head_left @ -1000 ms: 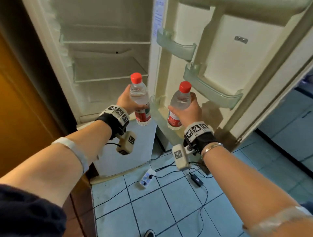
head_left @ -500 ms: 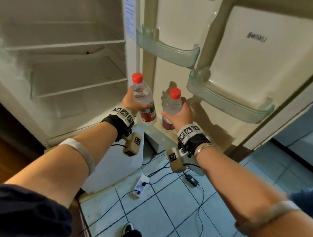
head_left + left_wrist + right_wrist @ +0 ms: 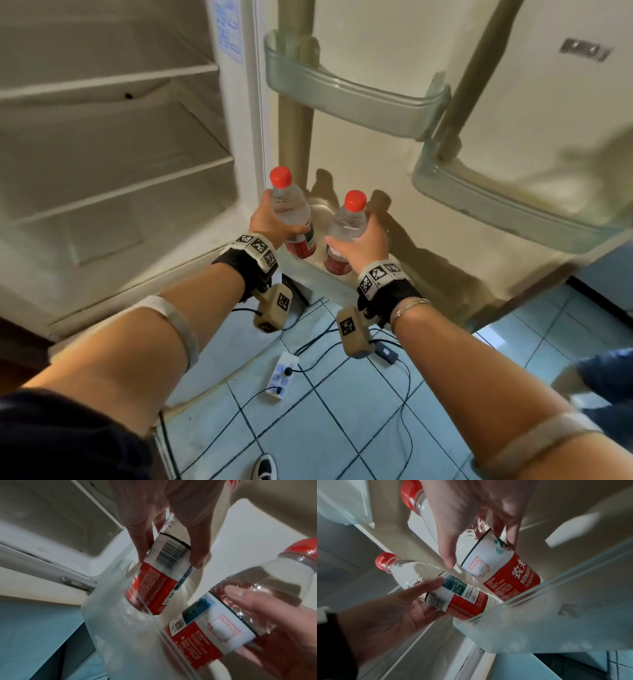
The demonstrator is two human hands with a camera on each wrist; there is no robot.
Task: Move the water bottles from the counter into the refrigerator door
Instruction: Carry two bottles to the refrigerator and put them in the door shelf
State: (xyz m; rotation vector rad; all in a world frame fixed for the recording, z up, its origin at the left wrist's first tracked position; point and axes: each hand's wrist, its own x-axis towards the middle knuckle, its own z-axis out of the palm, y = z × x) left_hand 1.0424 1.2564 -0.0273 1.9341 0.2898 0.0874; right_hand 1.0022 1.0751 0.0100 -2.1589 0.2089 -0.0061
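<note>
Two clear water bottles with red caps and red-and-white labels stand upright side by side at the lowest door shelf (image 3: 320, 275), a clear plastic bin. My left hand (image 3: 277, 222) grips the left bottle (image 3: 291, 209) round its middle. My right hand (image 3: 359, 241) grips the right bottle (image 3: 347, 222). In the left wrist view, fingers and thumb of the left hand (image 3: 170, 558) clasp the left bottle (image 3: 159, 582), whose base sits behind the bin wall (image 3: 120, 615). In the right wrist view, the right hand (image 3: 479, 553) holds the right bottle (image 3: 501, 574), its base just past the bin rim (image 3: 539, 588).
Two more clear door shelves hang higher, one (image 3: 342, 92) above the bottles and one (image 3: 513, 212) to the right. The fridge interior with its bare shelves (image 3: 120, 185) lies left. A power strip (image 3: 282, 375) and cables lie on the tiled floor below.
Both hands have carried the bottles down and forward from mid-air in front of the door into the lowest door shelf. The view has moved closer to the door.
</note>
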